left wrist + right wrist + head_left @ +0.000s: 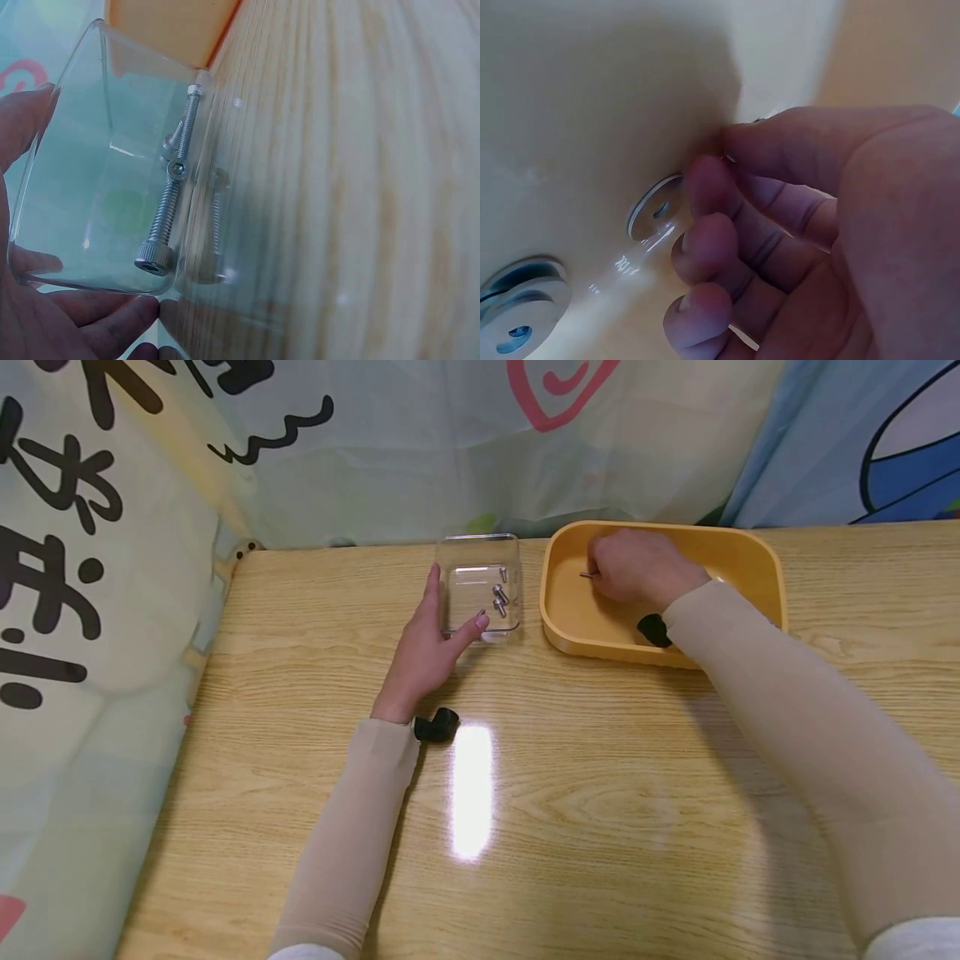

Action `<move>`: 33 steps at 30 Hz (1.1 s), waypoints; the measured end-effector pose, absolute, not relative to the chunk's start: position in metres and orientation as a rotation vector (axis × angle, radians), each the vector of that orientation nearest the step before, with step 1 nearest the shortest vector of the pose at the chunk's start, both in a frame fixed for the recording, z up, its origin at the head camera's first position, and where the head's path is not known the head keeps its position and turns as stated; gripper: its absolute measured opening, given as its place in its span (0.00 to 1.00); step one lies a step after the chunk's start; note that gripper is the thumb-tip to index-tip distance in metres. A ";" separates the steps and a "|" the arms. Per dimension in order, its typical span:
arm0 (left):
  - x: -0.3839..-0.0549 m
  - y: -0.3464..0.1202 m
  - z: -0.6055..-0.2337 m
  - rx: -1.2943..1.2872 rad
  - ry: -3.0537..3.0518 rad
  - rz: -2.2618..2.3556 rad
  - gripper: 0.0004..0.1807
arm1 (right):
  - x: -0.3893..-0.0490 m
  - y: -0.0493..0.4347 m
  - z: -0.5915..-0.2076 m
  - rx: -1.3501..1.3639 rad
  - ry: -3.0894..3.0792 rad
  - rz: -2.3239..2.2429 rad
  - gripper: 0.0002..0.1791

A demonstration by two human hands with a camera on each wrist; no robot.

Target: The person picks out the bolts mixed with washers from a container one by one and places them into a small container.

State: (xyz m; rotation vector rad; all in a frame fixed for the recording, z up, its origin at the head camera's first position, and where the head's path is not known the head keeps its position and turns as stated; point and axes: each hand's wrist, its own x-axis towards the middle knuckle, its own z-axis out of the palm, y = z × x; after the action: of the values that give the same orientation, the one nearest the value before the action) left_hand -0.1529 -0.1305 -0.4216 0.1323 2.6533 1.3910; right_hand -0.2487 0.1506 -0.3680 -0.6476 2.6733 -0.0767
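Observation:
My left hand [426, 653] holds the near left corner of a small clear plastic box [461, 597], thumb along the near rim and fingers along the left side. Several silver socket-head screws [161, 225] lie inside it, some crossing each other. My right hand [637, 564] reaches down into a yellow bin [570, 643], its thumb and forefinger pinching a small thin metal piece [587, 575]. The fingers mostly cover that piece, and I cannot tell its kind. Beside the curled fingers, in the right wrist view, a round washer [656, 206] lies on the bin floor.
More washers [525, 307] lie overlapped at the lower left of the right wrist view. The box and bin stand side by side near the back edge of the wooden table [570, 827]. A printed cloth [375, 460] hangs behind and along the left.

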 end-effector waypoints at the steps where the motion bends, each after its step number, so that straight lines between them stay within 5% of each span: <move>1: -0.153 -0.131 -0.422 0.133 2.653 1.392 0.56 | -0.249 0.150 -0.368 -0.645 2.671 -0.075 0.11; 33: -0.152 -0.131 -0.420 0.148 2.653 1.391 0.55 | -0.246 0.156 -0.365 -0.621 2.644 -0.124 0.14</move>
State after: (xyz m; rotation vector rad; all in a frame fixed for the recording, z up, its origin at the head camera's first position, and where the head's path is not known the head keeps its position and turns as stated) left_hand -0.1524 -0.1308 -0.4200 0.1476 2.6534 1.3912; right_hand -0.2456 0.1562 -0.3650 -0.6211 2.6441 -0.1242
